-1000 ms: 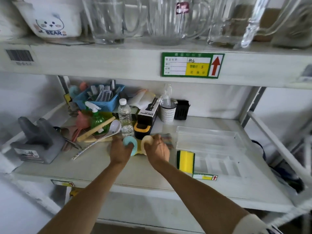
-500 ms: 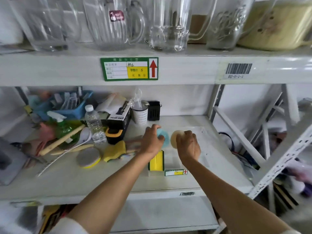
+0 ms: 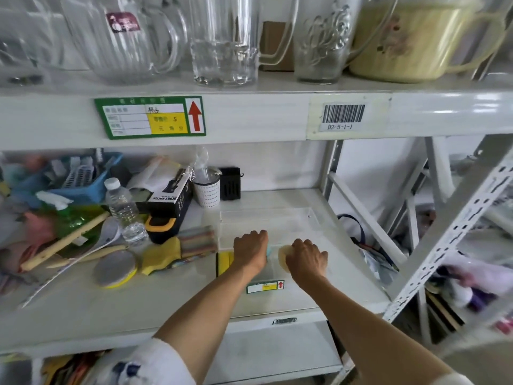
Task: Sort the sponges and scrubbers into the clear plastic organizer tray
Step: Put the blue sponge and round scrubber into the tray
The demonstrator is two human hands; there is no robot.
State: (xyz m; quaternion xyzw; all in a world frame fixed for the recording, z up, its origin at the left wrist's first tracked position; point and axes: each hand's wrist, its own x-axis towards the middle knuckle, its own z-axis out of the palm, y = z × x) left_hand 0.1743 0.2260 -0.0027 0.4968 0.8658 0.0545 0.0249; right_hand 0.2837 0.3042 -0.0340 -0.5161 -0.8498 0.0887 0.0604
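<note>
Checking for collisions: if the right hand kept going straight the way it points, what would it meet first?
Probably the clear tray floor: the right hand, holding a pale round sponge, points up-left into it. Depth is uncertain.

- Left hand (image 3: 250, 252): back up, fingers curled closed, forearm bare and stretched forward, white sleeve at the elbow.
- Right hand (image 3: 306, 259): back up, fingers curled closed, bare forearm reaching forward beside the left.

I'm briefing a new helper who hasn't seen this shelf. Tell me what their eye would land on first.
First, the two hands over the clear tray at the middle of the shelf: the left hand holds a teal sponge, the right hand a cream sponge. Next, the green label with its red arrow on the shelf edge above, and the glass jugs lined along the top.
</note>
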